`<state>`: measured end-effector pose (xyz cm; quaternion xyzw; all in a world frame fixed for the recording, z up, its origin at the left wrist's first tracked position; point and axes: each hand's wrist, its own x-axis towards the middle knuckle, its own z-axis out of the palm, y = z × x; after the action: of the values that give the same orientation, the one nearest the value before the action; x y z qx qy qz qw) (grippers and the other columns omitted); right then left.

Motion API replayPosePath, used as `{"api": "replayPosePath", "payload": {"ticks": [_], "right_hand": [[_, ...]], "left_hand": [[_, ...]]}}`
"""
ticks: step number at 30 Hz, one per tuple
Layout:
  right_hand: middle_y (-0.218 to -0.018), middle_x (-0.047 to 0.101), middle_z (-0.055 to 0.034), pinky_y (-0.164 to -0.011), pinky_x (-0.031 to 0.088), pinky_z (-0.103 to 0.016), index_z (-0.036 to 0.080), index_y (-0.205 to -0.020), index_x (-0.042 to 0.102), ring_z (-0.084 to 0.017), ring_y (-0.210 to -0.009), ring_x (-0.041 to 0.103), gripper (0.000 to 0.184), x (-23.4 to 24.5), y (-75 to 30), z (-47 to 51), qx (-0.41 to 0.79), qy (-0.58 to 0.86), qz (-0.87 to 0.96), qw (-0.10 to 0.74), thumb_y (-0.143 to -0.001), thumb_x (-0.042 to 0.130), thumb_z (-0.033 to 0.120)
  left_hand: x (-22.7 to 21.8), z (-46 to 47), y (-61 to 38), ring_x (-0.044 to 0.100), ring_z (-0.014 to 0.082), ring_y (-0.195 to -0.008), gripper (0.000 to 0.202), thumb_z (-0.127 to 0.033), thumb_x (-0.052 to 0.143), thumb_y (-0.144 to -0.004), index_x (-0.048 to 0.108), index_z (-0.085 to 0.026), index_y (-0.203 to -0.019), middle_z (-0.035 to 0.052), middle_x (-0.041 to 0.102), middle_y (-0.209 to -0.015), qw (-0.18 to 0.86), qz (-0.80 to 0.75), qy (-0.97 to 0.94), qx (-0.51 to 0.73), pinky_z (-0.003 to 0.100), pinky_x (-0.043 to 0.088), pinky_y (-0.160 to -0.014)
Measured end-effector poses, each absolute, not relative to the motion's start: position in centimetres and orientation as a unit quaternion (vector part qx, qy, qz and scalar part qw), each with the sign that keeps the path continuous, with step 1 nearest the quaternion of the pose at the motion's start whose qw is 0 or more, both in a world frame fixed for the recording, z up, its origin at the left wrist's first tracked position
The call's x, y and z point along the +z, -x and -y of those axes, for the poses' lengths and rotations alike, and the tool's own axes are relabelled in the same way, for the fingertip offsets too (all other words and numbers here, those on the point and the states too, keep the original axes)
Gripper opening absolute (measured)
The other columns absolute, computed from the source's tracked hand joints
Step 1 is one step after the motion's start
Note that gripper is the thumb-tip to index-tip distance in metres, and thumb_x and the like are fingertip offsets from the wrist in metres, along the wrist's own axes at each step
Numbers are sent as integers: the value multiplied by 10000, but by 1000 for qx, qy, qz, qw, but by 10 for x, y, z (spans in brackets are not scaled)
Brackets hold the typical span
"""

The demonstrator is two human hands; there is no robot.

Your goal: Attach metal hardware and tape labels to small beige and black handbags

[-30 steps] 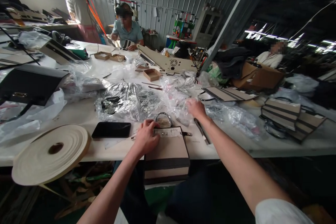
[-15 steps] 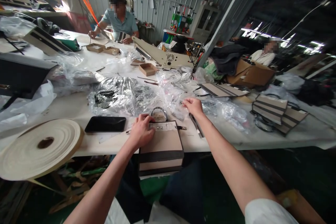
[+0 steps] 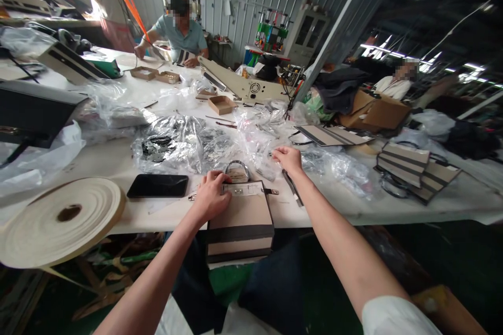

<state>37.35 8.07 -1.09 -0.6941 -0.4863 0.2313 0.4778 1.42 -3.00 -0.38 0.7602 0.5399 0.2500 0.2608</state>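
Observation:
A beige, dark-striped handbag body [image 3: 241, 214] lies at the table's front edge, its lower part overhanging. A dark curved handle [image 3: 238, 165] stands at its far end, and a small strap tab with metal [image 3: 271, 191] sticks out on the right. My left hand [image 3: 213, 194] grips the bag's upper left corner with bent fingers. Beyond the bag's right corner, my right hand [image 3: 287, 159] is closed in a pinch beside the clear plastic bags [image 3: 259, 141]. What its fingertips hold is too small to make out. A dark narrow strip [image 3: 291, 187] lies below that wrist.
A phone [image 3: 157, 186] and a large tape roll [image 3: 92, 209] lie to the left. Plastic bags of black parts [image 3: 157, 147] spread ahead. Striped pieces [image 3: 416, 167] are stacked right. A co-worker [image 3: 183, 36] sits across the table near a beige machine [image 3: 251, 86].
My hands and the handbag are almost where they were. The co-worker across the table has lowered their head a little.

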Motion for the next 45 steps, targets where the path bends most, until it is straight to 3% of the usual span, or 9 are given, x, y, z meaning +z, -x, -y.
{"api": "replayPosePath", "payload": {"ticks": [6,13,20,24,27,32,38,42,45], "right_hand": [[-941,885,-72,-740,689,-338,165,-1263,850,-250,-801,841,493,-8,-370,-85,213,691,526,448,-792,807,304],[-992,896,-77,-1005,667,-408,207,-1025,909,-301,-1011,859,280,-4,-370,-81,171,694,554,426,-764,814,249],[-927,882,-81,-926,692,-411,200,-967,891,-310,-975,850,230,9,-368,-74,186,689,539,448,-780,799,296],[-920,862,-100,-751,706,-383,159,-1039,849,-265,-795,814,353,24,-361,-35,204,685,511,478,-841,800,448],[-970,856,-97,-710,708,-358,174,-1087,826,-255,-820,812,417,31,-335,20,245,664,488,511,-853,840,519],[-908,843,-73,-662,695,-357,228,-1041,856,-266,-817,805,317,32,-264,97,325,652,488,480,-873,877,496],[-1082,883,-59,-934,689,-437,286,-950,888,-302,-982,819,160,36,-228,117,249,660,548,450,-895,843,429],[-1007,860,-75,-787,646,-377,265,-1027,861,-271,-865,765,217,50,-232,113,198,668,548,463,-910,815,442],[-937,804,-42,-746,588,-336,257,-1207,789,-234,-827,712,287,60,-230,106,195,654,586,436,-948,742,373]], "left_hand": [[-3,30,-15,571,400,-1421,374,-274,674,-881,763,-299,-1244,105,595,-1505,262,-542,-757,254,599,463,-1272],[-2,30,-14,564,406,-1427,378,-269,668,-890,757,-290,-1257,113,587,-1515,267,-541,-759,246,614,461,-1271],[-1,30,-14,575,404,-1418,360,-268,689,-884,769,-295,-1235,108,598,-1490,264,-542,-757,251,609,470,-1271],[-1,30,-14,573,405,-1418,357,-278,698,-885,773,-302,-1234,103,592,-1498,270,-544,-752,255,607,467,-1275],[-2,30,-14,567,403,-1420,368,-277,703,-879,776,-300,-1239,103,587,-1501,277,-544,-751,253,603,450,-1292],[-1,29,-15,557,398,-1441,403,-266,697,-876,773,-282,-1272,108,583,-1515,289,-537,-752,249,595,428,-1320],[-1,24,-6,552,370,-1506,419,-312,752,-864,792,-274,-1279,109,595,-1534,316,-502,-760,267,551,387,-1373],[3,21,14,546,333,-1569,477,-421,707,-972,784,-240,-1405,121,597,-1662,432,-425,-735,305,490,388,-1379],[5,22,25,612,317,-1523,506,-344,606,-1022,754,-214,-1487,103,692,-1615,489,-411,-685,351,491,424,-1355]]}}
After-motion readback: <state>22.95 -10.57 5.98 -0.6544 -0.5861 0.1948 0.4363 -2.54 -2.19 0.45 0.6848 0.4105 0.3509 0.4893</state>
